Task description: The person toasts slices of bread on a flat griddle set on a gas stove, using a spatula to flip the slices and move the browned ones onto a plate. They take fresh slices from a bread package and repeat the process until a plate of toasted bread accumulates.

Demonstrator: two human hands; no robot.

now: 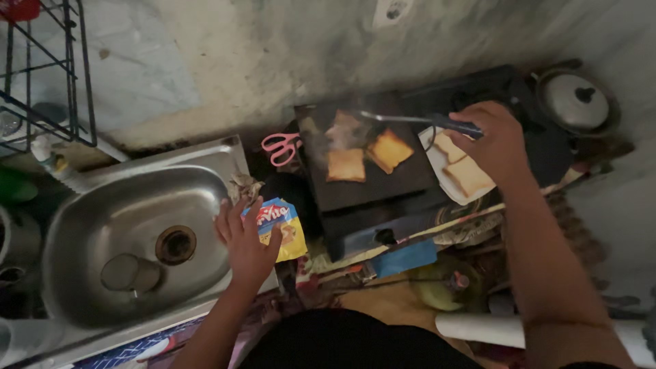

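Right hand clenched round spatula over smoking griddle; toast risks scorching; left hand splayed open on snack packet, gripping nothing

Premises are a small home kitchen, dim and cramped; a stainless steel sink with a drain is set into the table beside a stained, worn wall; a black griddle carries slices of toasting bread, with smoke rising; further slices lie on a white plate; a lidded pot sits on a dark stove; a wire dish rack stands at the sink's corner; pink scissors and food wrappers clutter the table.
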